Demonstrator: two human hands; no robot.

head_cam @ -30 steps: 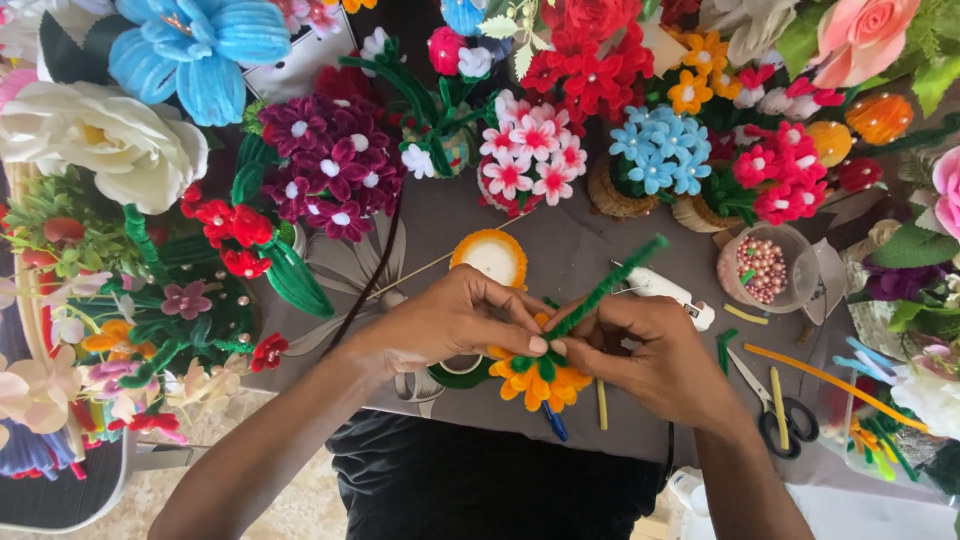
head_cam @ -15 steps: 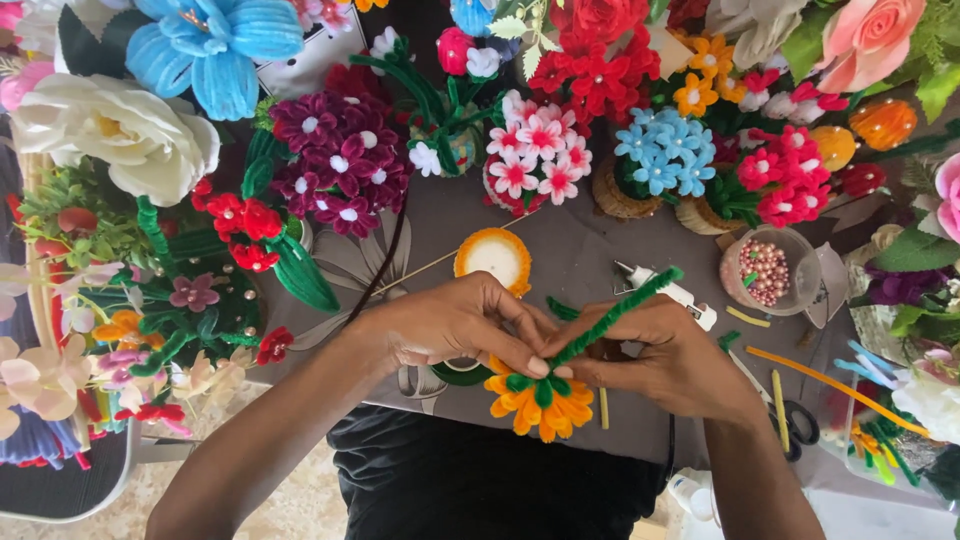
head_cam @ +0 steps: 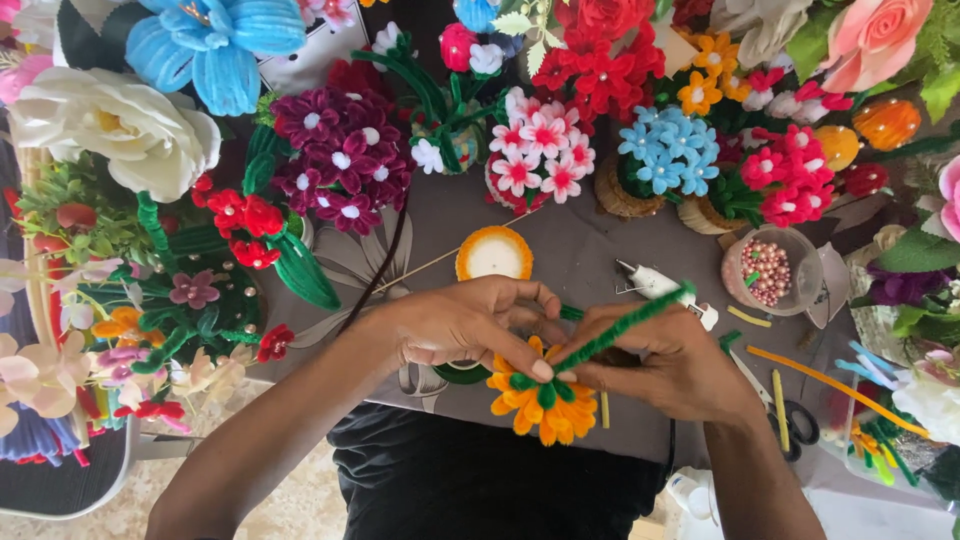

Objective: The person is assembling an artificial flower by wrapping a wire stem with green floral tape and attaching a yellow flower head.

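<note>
Both of my hands meet over the table's near edge on an orange pipe-cleaner flower [head_cam: 540, 410] with a green centre. My left hand [head_cam: 465, 325] pinches the flower's green base between thumb and fingers. My right hand [head_cam: 665, 365] grips a green fuzzy pipe-cleaner stem [head_cam: 625, 327] that slants up to the right from the flower. The flower head points down toward my lap.
Bunches of handmade flowers in red, pink, blue, purple and white crowd the back and left of the grey table [head_cam: 570, 250]. A round orange-rimmed dish [head_cam: 493, 255], a white glue gun [head_cam: 660, 285], a cup of beads [head_cam: 770, 270], scissors [head_cam: 785, 410] and loose orange stems [head_cam: 830, 385] lie nearby.
The orange flower has dropped slightly toward me and turned in my fingers. Both hands stay closed on the flower and green stem.
</note>
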